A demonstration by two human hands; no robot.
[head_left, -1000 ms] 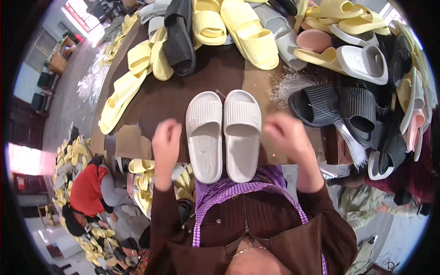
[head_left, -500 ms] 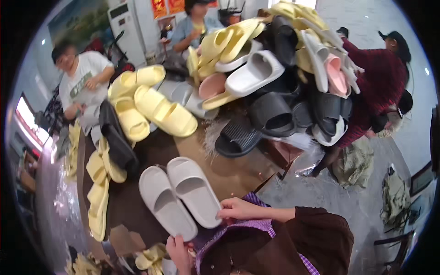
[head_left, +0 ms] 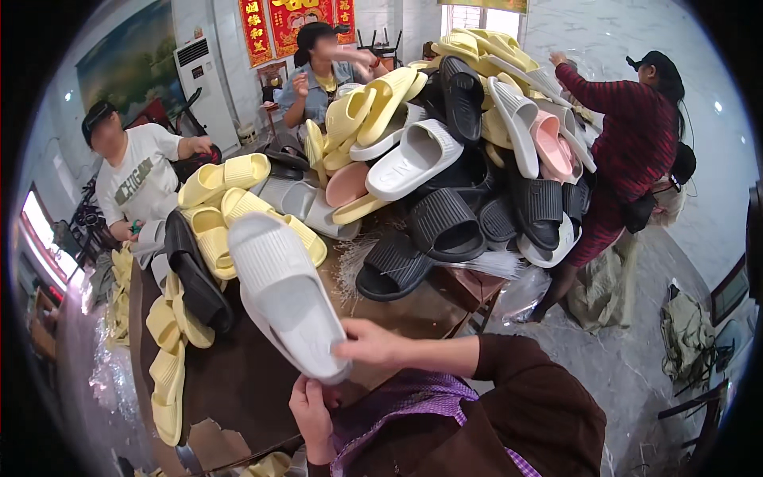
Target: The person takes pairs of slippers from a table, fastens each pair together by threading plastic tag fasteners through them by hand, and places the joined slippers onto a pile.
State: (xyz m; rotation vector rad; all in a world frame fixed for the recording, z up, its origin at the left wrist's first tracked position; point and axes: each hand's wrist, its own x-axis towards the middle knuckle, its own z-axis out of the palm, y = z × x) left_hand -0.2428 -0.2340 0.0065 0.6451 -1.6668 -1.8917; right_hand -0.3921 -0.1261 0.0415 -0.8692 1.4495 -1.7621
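Observation:
A pair of light grey slide slippers (head_left: 274, 278) is raised over the near part of the table, one laid over the other so that the lower one shows only along the left edge. My right hand (head_left: 369, 347) grips the heel end, its thumb on the footbed. Below it, my left hand (head_left: 312, 407) pinches the heel edge with bent fingers; the slippers partly hide its fingertips. Beyond the toes lie yellow slippers (head_left: 211, 238), and a black slipper (head_left: 195, 270) leans left of them.
A high heap of white slippers (head_left: 417, 159), black slippers (head_left: 447, 222), pink slippers (head_left: 551, 143) and yellow ones covers the table's far side. The brown tabletop (head_left: 262, 381) has torn cardboard (head_left: 214, 441) at its near edge. Three people stand around it: left, far side and right.
The grey slippers were side by side low over the table; now they overlap and are lifted. My right hand has shifted left over the heel. The view has tilted up slightly.

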